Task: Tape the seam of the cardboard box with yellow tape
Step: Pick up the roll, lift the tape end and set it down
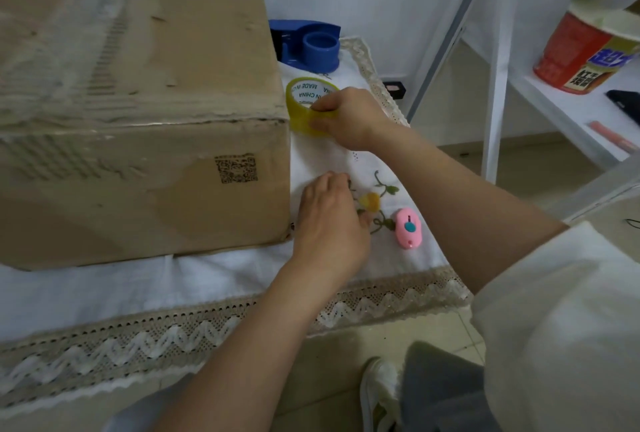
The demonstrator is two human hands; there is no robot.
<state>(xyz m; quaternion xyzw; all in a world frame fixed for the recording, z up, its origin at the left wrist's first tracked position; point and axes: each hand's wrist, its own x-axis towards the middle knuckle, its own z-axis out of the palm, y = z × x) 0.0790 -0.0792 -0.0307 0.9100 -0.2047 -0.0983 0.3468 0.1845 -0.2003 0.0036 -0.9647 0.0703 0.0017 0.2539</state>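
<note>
- Head view: one large brown cardboard box (138,102) was seen on the white lace-edged tablecloth (214,279).
- One yellow tape roll (304,109), just beside the box, was pinched by the right hand (349,116).
- The left hand (329,227) was held empty, fingers loosely spread.
- One pink cutter (408,228) and one blue dispenser (308,45) were counted.

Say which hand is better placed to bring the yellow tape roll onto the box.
Right. The right hand already grips the yellow tape roll beside the cardboard box. The left hand rests empty on the tablecloth, nearer the pink cutter.
</note>
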